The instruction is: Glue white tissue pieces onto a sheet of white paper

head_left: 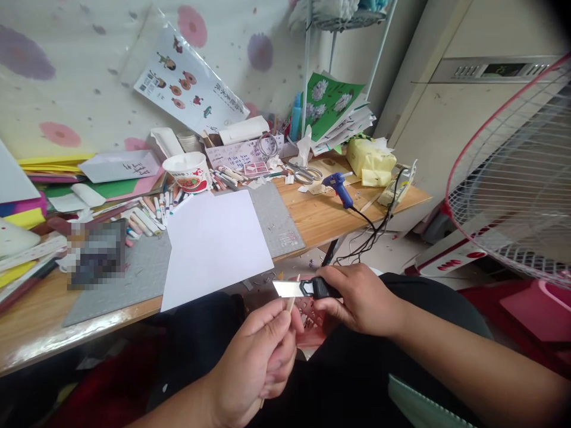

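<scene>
white paper sheet (214, 244) on grey cutting mat (274, 217) | blue glue gun (339, 185) right of mat | black-handled utility knife (307, 288) before wooden desk (321, 220)

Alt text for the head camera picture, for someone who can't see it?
A person's right hand holds a utility knife, blade by a thin wooden stick pinched in the left hand. Behind: cluttered desk, white paper, cutting mat.

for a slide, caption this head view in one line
Right hand holds a knife at a thin stick pinched in the left hand.
</scene>
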Motion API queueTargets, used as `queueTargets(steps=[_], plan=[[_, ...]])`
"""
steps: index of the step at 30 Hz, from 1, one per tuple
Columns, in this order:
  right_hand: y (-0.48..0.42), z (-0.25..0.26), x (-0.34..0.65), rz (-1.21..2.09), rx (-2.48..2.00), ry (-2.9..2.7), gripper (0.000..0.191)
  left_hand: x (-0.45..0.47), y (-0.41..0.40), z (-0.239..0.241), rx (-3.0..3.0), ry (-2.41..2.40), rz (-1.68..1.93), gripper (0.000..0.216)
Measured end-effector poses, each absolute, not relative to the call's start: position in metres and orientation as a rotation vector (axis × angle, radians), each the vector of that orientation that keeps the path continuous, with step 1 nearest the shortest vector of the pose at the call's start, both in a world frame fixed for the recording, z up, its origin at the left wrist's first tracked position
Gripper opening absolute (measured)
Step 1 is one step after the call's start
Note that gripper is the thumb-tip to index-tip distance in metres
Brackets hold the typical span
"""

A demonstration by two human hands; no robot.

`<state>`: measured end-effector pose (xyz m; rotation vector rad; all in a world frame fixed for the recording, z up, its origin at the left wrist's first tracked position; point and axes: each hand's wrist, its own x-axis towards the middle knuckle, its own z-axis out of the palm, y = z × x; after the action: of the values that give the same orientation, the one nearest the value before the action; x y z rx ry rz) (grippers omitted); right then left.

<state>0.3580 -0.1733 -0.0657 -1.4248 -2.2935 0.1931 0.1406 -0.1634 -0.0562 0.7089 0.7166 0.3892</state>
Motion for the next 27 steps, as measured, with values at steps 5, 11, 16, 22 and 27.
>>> queueTargets(steps=[5, 11, 16, 22, 27], plan=[[-0.18, -0.07, 0.36, 0.177, -1.454, -2.282, 0.066, 0.141, -0.165, -0.056, 0.725, 0.729, 0.357, 0.039], [-0.177, -0.068, 0.386, 0.158, -1.779, -1.99, 0.065, 0.137, -0.172, -0.056, 0.742, 0.661, 0.273, 0.04], [-0.188, -0.066, 0.371, 0.279, -1.534, -2.119, 0.06, 0.138, -0.17, -0.056, 0.715, 0.709, 0.304, 0.042], [-0.195, -0.072, 0.346, 0.157, -1.389, -2.231, 0.06, 0.139, -0.166, -0.062, 0.71, 0.717, 0.311, 0.046], [-0.19, -0.069, 0.348, 0.17, -1.506, -2.255, 0.063, 0.14, -0.163, -0.065, 0.779, 0.761, 0.364, 0.046]])
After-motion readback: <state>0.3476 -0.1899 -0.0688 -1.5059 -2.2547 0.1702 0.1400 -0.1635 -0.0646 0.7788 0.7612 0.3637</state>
